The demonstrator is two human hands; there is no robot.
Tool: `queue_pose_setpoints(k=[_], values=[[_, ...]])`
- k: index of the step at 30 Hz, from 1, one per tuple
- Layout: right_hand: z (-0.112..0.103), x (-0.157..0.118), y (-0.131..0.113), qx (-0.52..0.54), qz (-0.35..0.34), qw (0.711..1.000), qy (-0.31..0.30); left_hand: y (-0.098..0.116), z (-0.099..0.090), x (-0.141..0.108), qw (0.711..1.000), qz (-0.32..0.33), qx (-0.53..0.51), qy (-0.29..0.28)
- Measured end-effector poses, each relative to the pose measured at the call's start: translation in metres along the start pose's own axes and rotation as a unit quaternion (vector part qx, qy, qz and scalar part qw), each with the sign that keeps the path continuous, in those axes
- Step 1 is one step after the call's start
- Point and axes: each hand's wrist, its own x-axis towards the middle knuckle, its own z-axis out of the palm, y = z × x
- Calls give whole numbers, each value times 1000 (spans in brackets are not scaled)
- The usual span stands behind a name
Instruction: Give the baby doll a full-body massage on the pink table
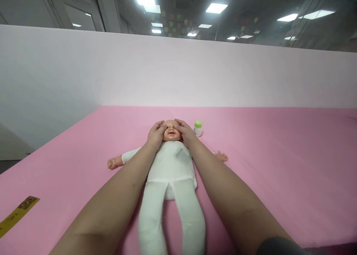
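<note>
A baby doll (171,165) in white cloth lies on its back, head at the far end and legs toward me. My left hand (157,134) cups one side of the doll's head, and my right hand (186,132) cups the other. Both thumbs rest on its face near the eyes, with the fingers curved around the sides. Between my hands the doll's nose and mouth show, while its ears are covered. My forearms pass over its outstretched arms. Just right of my right hand stands a small jar (198,129) with a green lid.
Pink cloth (273,165) covers the table surface. A white wall or panel (178,73) rises behind it. At the left edge lies a yellow strip (18,216) with printed markings. Behind the panel, glass reflects ceiling lights.
</note>
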Motion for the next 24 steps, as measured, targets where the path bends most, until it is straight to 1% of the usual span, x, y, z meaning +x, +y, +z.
queue_pose_setpoints(k=[5,8,11,17,20,24], values=[[3,-1,-2,-48,-16,999,13,-1,-3,-1,1000,3,1,-18],[2,1,2,-83,-32,996,18,-2,-4,1,1000,0,9,-21],[-1,4,4,-92,-41,995,15,-2,-4,2,999,-6,24,-21],[-1,8,6,-60,-36,998,1,1,-2,2,999,-10,45,-2],[-2,9,6,-32,-12,999,1,0,-1,3,999,-10,49,5],[-4,8,2,-2,26,1000,2,-5,-2,6,1000,-20,17,10]])
